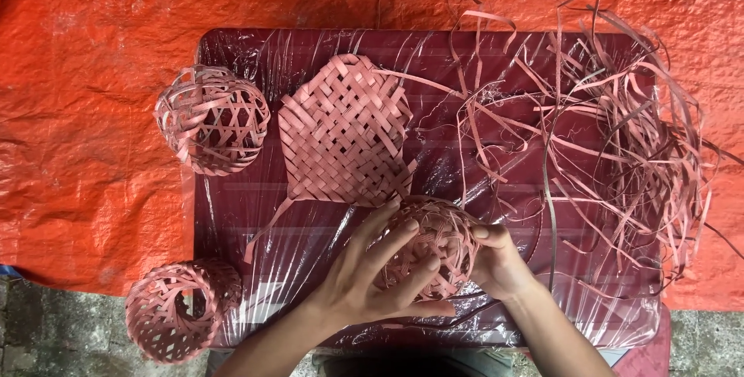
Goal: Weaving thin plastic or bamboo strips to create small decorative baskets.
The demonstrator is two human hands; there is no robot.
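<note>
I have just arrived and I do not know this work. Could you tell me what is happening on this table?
A person holds a small pink woven basket with both hands, the left hand spread over its front and the right hand gripping its side. It sits on a dark red table wrapped in clear plastic. A flat woven mat lies just behind it, a pile of loose pink strips is at the right, and two other woven baskets sit at the left edge.

Table [232, 214]: dark red, wrapped in clear plastic
On top: flat woven mat [345, 133], loose strips [612, 137], two small baskets [211, 119]
</note>
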